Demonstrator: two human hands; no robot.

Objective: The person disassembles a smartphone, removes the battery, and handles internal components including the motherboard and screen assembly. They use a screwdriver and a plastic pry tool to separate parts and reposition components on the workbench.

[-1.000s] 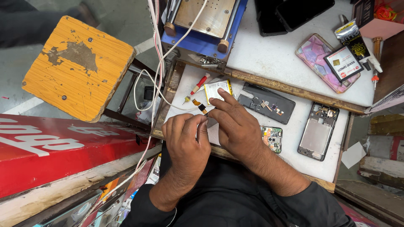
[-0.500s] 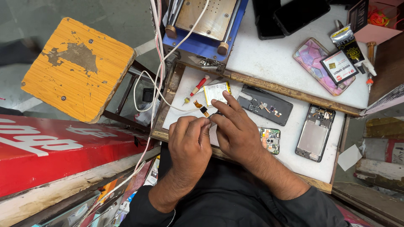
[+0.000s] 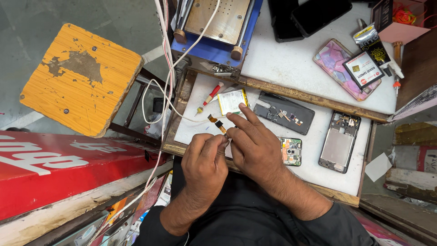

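Seen from above, a person in a dark top sits at a phone-repair bench. Nearest the viewer, at six o'clock, the two forearms rise toward the centre. The left hand (image 3: 205,157) is curled, thumb and forefinger closed together, and the right hand (image 3: 255,146) meets it with fingers partly extended. Between their tips, both hands pinch a thin orange-and-black flex ribbon cable (image 3: 217,124), which angles up toward eleven o'clock over the white work mat (image 3: 195,130).

Just beyond the cable, toward twelve o'clock, lies a small pale phone battery with a yellow edge (image 3: 230,101), and left of it a red-handled screwdriver (image 3: 207,98). At two o'clock from the hands sits a dark grey phone back cover (image 3: 284,113); at three o'clock, just beside the right hand, a small green circuit board (image 3: 291,151); farther right, a bare metal phone frame (image 3: 339,141).

A white power cord (image 3: 168,98) trails down the left of the mat from a blue heating plate machine (image 3: 218,27) at twelve o'clock. A worn yellow wooden stool (image 3: 79,77) stands at ten o'clock.

Risks, as a judgement: the ribbon looks delicate, so a hard pull or sharp bend could crease or tear it. If the grip slips, it could drop onto the crowded mat. A sweeping elbow could snag the cord or nudge the circuit board.
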